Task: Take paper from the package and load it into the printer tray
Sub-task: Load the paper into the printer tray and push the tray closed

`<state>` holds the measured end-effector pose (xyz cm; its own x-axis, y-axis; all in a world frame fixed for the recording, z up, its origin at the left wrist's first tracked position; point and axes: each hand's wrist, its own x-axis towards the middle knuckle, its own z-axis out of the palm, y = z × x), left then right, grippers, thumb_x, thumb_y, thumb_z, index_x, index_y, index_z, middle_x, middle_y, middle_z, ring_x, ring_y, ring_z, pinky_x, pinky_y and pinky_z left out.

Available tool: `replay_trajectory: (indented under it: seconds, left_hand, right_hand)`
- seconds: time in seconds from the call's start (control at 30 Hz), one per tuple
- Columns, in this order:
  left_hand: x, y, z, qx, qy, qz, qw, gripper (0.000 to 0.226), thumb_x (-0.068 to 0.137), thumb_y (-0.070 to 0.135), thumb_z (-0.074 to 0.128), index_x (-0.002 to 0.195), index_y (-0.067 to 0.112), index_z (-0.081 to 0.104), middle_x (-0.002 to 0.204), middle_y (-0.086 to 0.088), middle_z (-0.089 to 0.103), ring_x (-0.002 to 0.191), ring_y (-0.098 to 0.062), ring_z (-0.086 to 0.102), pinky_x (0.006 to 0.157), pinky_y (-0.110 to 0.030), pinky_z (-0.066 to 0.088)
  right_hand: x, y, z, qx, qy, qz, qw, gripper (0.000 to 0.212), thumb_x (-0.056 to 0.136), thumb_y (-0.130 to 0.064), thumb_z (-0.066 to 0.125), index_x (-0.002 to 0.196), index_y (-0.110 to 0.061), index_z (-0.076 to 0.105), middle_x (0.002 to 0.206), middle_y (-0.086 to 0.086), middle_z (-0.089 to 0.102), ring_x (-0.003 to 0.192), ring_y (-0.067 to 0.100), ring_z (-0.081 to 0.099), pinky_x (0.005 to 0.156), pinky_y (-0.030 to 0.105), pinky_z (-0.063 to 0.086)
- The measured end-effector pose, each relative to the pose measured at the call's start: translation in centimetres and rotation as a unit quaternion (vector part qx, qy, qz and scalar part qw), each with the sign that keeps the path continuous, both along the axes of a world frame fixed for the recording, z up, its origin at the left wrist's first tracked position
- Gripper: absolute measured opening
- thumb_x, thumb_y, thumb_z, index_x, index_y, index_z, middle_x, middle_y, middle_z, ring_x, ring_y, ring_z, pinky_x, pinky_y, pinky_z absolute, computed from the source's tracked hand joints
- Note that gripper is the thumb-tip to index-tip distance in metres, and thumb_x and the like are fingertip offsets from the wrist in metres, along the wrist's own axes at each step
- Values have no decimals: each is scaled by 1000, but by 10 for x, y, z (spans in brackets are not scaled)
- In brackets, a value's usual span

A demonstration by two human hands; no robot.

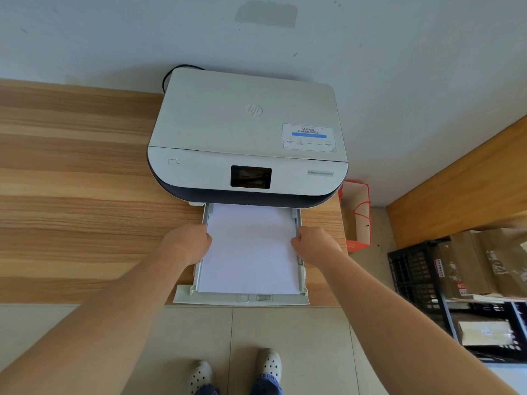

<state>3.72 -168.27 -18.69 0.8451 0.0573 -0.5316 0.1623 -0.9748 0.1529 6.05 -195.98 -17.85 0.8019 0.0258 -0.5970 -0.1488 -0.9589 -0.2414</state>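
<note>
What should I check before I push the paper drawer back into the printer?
1. Paper lies flat in the tray: ok.
2. Paper's near edge sits inside the tray's front lip: ok.
3. Side guides snug against the stack: cannot tell, the left hand and right hand cover them.
4. Tray lined up with the printer slot: ok, it looks straight.
5. Fingers clear of the slot before sliding: not ok, both hands are at the paper's edges.
6. Stack not too thick: cannot tell from above.
</note>
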Motion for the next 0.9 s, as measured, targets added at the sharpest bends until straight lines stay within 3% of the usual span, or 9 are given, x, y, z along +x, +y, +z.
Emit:
replay_trajectory:
  seconds: [0.13,0.3,0.53,0.7,0.9]
  left_hand:
    - [2,-4,2,12,-2,-12,1000,29,99,18,33,109,8,58,100,-5,60,92,-20,58,73,-30,46]
    - [2,-5,3,16,7,-17,1000,28,99,13,33,110,7,58,104,-8,61,93,-20,59,76,-30,49]
    - [1,0,3,12,9,-29,999,28,99,15,33,107,9,59,98,-4,61,90,-17,60,69,-27,46]
    - [2,-5,3,31,3,-37,999,28,99,14,34,111,9,58,105,-7,62,93,-20,59,79,-31,51]
    - [1,-1,0,9,-14,-21,1000,29,98,24,32,102,16,59,90,-2,60,81,-17,58,66,-30,46]
  right_hand:
    - [0,2,-1,-1,1,-4,1000,12,89,-20,37,88,-16,48,83,5,54,76,25,55,62,32,45]
    - [0,4,-3,-2,-3,-15,1000,12,88,-20,38,89,-16,49,76,1,50,66,17,50,53,28,39]
    - [-1,1,-2,1,-5,-3,1000,13,89,-21,37,87,-17,49,82,3,54,72,20,55,59,31,45]
    - [-1,4,-4,1,-5,-16,1000,13,90,-20,38,87,-17,50,81,3,54,69,19,54,55,28,42]
    - [-1,2,-4,7,-2,-7,1000,12,89,-19,38,81,-19,46,77,2,51,71,22,54,57,29,43]
